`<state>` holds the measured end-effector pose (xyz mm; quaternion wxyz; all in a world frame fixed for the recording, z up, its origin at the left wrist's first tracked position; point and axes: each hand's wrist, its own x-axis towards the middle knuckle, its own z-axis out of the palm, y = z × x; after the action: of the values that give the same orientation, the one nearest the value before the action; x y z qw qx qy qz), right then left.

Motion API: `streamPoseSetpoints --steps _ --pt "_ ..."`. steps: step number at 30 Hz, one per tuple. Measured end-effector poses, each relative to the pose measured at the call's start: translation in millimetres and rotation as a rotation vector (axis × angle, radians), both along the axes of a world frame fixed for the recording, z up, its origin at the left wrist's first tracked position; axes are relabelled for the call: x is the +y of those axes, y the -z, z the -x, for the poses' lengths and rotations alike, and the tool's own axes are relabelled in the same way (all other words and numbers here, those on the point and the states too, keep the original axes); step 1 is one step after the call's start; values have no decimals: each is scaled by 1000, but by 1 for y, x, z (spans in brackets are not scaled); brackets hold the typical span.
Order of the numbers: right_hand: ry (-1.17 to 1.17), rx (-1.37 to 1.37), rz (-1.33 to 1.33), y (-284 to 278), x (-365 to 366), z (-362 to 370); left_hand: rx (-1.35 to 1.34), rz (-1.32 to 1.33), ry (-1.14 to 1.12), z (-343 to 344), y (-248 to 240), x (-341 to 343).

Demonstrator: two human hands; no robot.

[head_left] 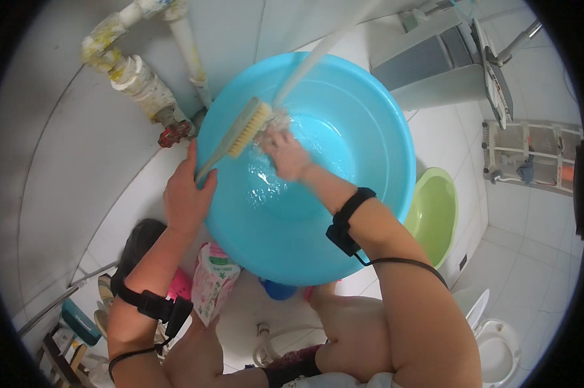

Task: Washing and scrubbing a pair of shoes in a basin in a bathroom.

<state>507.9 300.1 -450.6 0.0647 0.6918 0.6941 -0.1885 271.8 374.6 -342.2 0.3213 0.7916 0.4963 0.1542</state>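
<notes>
A large round light-blue basin stands in front of me with clear, rippling water in its bottom. At its left rim, my left hand is closed on the handle of a scrub brush with pale bristles. The brush tilts up over the basin, bristles facing right. Inside the basin, just right of the bristles, is my right hand, slightly blurred, its fingers apart and nothing seen in them. A pale stream of water slants down from above and splashes beside those fingers.
A stained white pipe with a red valve runs along the left wall. Right of the basin lies a green tub. A pink-and-white bag and a blue item sit by my legs. A grey bin stands far right.
</notes>
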Motion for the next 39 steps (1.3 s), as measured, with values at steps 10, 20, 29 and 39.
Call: streamPoseSetpoints --steps 10,20,29,39 --pt "612 1403 444 -21 -68 61 -148 55 -26 5 4 -1" --pt "519 1335 -106 -101 -9 104 -283 145 -96 23 2 -13" --pt "668 1458 -182 -105 6 110 -313 248 -144 34 9 -8" --pt "512 778 107 -25 -63 73 -203 125 -47 20 -7 -16"
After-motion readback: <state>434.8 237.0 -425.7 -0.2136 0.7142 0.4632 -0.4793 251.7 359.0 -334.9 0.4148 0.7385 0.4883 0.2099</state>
